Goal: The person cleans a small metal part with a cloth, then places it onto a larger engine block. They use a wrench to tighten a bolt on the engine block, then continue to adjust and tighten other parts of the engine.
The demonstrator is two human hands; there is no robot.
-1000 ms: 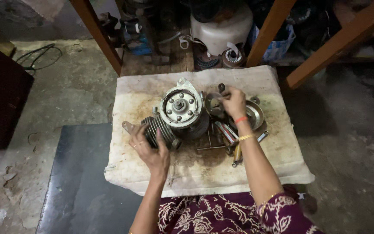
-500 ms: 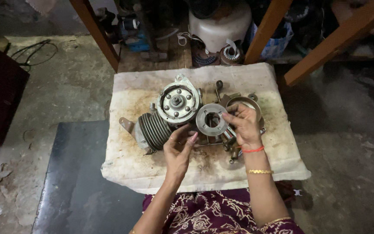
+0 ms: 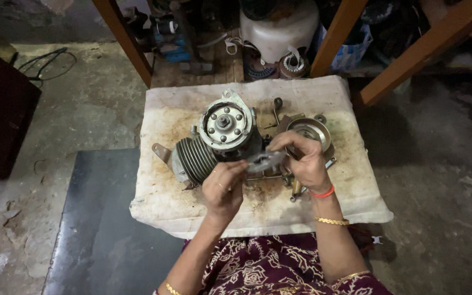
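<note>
A small finned engine (image 3: 214,142) with a round grey end plate lies on a stained white cloth (image 3: 329,98) covering a low stand. Just in front of it, both hands hold a flat round metal disc (image 3: 263,160) edge-on above the cloth. My left hand (image 3: 222,188) pinches its left edge with the fingertips. My right hand (image 3: 301,161) grips its right side. A shallow round metal cup (image 3: 310,131) sits behind my right hand, with several small tools and parts partly hidden under it.
A black mat (image 3: 99,229) lies on the concrete floor at left. Wooden frame legs (image 3: 124,38) rise behind the stand, with a white tank (image 3: 279,27) and cluttered parts between them. A dark box (image 3: 1,131) stands at far left.
My right hand lifted the round disc away from the engine and tilted it flat. My left hand left the engine's fins and came up to take the disc's left edge.
</note>
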